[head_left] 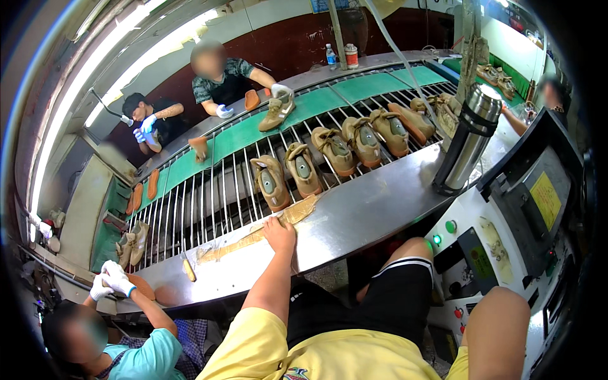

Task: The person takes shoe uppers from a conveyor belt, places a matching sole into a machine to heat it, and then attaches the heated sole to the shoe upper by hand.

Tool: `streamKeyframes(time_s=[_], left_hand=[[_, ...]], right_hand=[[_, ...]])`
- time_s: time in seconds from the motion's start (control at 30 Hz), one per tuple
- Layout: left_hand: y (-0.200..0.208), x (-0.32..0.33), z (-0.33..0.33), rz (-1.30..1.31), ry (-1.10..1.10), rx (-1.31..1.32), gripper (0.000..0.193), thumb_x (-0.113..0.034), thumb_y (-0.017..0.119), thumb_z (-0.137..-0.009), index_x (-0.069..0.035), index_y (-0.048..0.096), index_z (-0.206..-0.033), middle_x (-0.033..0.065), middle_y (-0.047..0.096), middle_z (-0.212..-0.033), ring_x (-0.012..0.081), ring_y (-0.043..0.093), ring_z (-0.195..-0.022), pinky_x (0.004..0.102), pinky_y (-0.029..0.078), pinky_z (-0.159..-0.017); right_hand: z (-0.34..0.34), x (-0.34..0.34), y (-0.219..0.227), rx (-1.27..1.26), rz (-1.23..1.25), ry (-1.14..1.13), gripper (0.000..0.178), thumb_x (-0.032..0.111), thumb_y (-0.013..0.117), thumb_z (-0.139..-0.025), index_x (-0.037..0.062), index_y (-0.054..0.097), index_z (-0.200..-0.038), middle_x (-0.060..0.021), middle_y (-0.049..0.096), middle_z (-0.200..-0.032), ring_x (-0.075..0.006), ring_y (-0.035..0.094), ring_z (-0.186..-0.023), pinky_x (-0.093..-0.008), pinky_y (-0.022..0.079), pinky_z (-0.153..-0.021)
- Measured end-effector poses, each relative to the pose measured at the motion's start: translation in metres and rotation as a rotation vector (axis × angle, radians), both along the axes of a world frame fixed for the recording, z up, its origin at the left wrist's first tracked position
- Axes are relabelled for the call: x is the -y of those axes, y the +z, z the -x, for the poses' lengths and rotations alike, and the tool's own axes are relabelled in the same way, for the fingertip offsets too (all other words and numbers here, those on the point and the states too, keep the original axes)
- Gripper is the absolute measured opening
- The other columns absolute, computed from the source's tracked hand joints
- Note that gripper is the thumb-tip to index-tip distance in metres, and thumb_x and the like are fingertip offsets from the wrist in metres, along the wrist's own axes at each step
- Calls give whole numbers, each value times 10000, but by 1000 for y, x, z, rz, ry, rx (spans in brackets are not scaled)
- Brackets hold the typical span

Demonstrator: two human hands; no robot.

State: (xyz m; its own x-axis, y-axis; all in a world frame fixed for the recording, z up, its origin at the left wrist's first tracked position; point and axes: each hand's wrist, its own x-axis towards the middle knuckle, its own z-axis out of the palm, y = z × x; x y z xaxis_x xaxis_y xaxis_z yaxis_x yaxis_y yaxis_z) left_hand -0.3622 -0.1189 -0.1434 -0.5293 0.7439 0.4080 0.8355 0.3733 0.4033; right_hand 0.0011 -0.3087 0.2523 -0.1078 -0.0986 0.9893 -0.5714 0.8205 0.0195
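My left hand (278, 234) rests on the near metal edge of the roller conveyor, fingers laid over a strip of brown tape (301, 210) and holding nothing. Just beyond the fingertips, a brown sneaker (271, 183) with an orange-brown sole stands on the rollers. Beside it is another brown sneaker (304, 170), and several more run off to the right. My right arm (500, 323) shows only in part at the lower right; its hand is out of view.
A steel thermos (467, 139) stands on the metal ledge, left of a white machine (472, 253) with lit green buttons. A thin tool (189, 269) lies on the ledge. Across the conveyor, a gloved co-worker holds a sneaker (277, 113). Another gloved person (114, 278) sits at lower left.
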Motion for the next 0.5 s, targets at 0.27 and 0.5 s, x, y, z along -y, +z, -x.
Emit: streamKeyframes(time_s=[0.27, 0.5], left_hand=[[8, -3, -5, 74, 11, 27, 402, -188, 553, -793, 40, 542, -1125, 207, 532, -1233, 381, 410, -1222, 477, 294, -1038], [19, -5, -16, 29, -50, 26, 318, -167, 562, -769, 34, 544, -1014, 194, 563, -1077, 363, 458, -1107, 460, 341, -974]], right_hand=[[20, -9, -26, 189, 235, 260, 501, 341, 628, -816, -11, 545, -1164, -151, 584, -1102, -307, 542, -1037, -397, 437, -891], [34, -19, -43, 285, 383, 390, 476, 338, 623, -823, -7, 559, -1144, -145, 595, -1079, -306, 556, -1010, -395, 446, -874]])
